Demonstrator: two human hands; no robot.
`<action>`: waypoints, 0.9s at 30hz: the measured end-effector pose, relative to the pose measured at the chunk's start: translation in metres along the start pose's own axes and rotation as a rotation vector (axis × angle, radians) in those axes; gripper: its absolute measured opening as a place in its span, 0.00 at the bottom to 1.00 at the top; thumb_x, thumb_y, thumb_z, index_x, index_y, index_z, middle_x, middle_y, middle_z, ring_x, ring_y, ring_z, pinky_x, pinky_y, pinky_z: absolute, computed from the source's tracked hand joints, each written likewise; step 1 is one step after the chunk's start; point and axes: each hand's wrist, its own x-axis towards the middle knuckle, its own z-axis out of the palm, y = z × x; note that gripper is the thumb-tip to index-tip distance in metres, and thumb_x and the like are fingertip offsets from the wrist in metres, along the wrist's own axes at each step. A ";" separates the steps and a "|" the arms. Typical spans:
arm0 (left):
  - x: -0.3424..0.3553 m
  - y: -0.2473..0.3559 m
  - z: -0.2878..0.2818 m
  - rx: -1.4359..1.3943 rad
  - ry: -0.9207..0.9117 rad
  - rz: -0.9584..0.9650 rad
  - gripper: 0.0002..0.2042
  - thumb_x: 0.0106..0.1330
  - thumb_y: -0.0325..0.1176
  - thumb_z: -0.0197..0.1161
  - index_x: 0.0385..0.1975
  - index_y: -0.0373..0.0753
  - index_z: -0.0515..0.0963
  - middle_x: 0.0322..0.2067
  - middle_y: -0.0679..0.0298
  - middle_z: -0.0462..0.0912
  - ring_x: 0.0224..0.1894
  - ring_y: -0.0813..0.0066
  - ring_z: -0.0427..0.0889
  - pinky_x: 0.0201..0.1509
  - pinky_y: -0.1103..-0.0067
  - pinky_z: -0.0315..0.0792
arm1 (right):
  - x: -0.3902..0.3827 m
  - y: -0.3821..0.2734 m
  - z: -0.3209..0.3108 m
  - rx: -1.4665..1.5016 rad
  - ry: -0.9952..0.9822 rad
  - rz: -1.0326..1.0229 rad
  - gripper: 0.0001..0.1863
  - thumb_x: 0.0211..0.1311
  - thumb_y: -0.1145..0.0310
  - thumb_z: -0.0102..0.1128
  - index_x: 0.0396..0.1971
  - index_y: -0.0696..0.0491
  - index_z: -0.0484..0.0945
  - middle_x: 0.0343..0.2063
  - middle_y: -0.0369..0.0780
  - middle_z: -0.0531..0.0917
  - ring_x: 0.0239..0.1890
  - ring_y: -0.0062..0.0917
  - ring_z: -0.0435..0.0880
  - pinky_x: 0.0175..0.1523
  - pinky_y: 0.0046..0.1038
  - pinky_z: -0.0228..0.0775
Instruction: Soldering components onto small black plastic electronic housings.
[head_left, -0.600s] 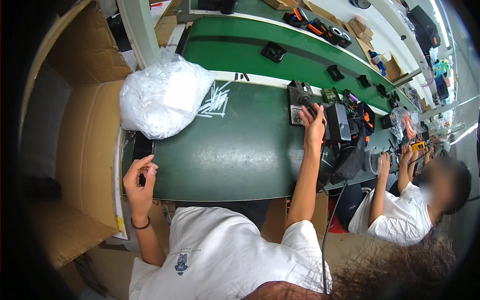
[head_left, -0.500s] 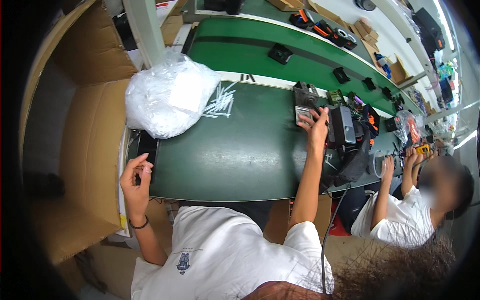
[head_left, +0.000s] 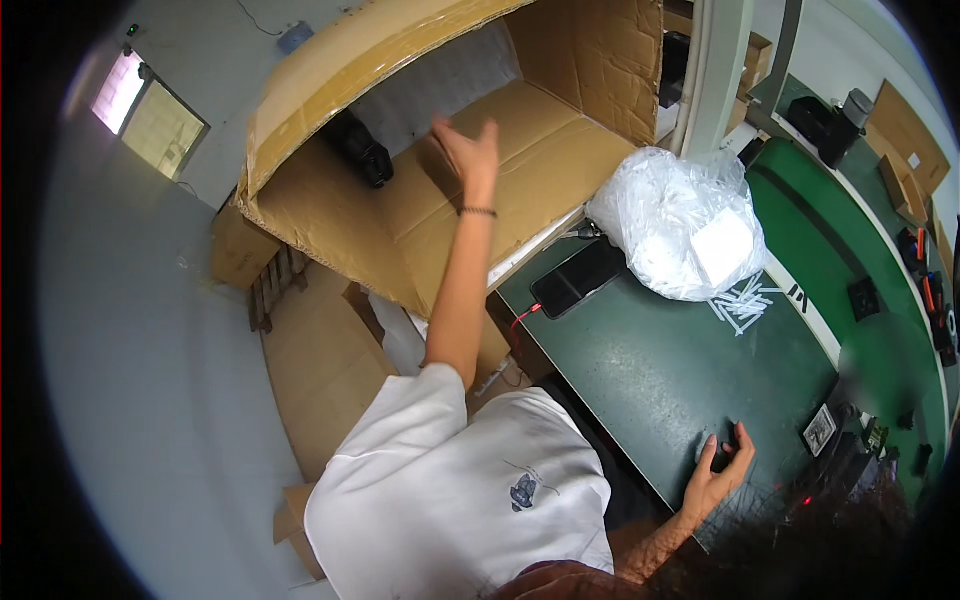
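Observation:
My left hand [head_left: 467,158] reaches into the large cardboard box [head_left: 470,175] lying on its side. Its thumb and fingers are apart, slightly blurred, and nothing shows in them. A black object [head_left: 360,150], its kind unclear, sits deeper in the box, to the left of that hand and apart from it. Over the green tabletop [head_left: 640,370], my right hand [head_left: 718,478] is low near the front edge with thumb and forefinger spread; I see nothing held, though its other fingers are partly hidden. A small black-framed part [head_left: 820,430] lies beyond it.
A black phone [head_left: 578,278] on a red cable lies at the table's left end. Beside it is a clear plastic bag [head_left: 680,220] of white pieces, with loose white sticks [head_left: 742,303]. A green conveyor belt [head_left: 820,210] runs behind. A metal post [head_left: 715,80] stands beyond the box.
The view has swung left toward the box. My left hand has moved from beside the table's left end into the box. My right hand has left the black devices and is over the tabletop.

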 end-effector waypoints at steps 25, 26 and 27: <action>0.351 -0.204 -0.057 1.137 0.758 0.118 0.35 0.75 0.61 0.56 0.80 0.68 0.56 0.77 0.33 0.49 0.69 0.29 0.63 0.65 0.39 0.69 | -0.004 0.005 -0.003 -0.088 -0.090 -0.056 0.20 0.70 0.75 0.63 0.60 0.62 0.79 0.53 0.49 0.82 0.55 0.41 0.81 0.56 0.37 0.72; 0.358 -0.200 -0.066 1.275 0.806 0.183 0.34 0.76 0.59 0.56 0.81 0.70 0.56 0.77 0.32 0.46 0.68 0.30 0.64 0.65 0.43 0.70 | -0.004 0.008 -0.003 -0.089 -0.089 -0.056 0.20 0.70 0.75 0.63 0.60 0.62 0.79 0.53 0.49 0.82 0.55 0.41 0.81 0.57 0.36 0.72; 0.351 -0.201 -0.068 1.281 0.800 0.183 0.34 0.76 0.59 0.56 0.81 0.70 0.56 0.77 0.32 0.46 0.68 0.30 0.64 0.65 0.43 0.70 | -0.003 0.007 -0.002 -0.094 -0.095 -0.053 0.20 0.70 0.75 0.63 0.60 0.62 0.79 0.53 0.49 0.82 0.55 0.41 0.81 0.57 0.36 0.72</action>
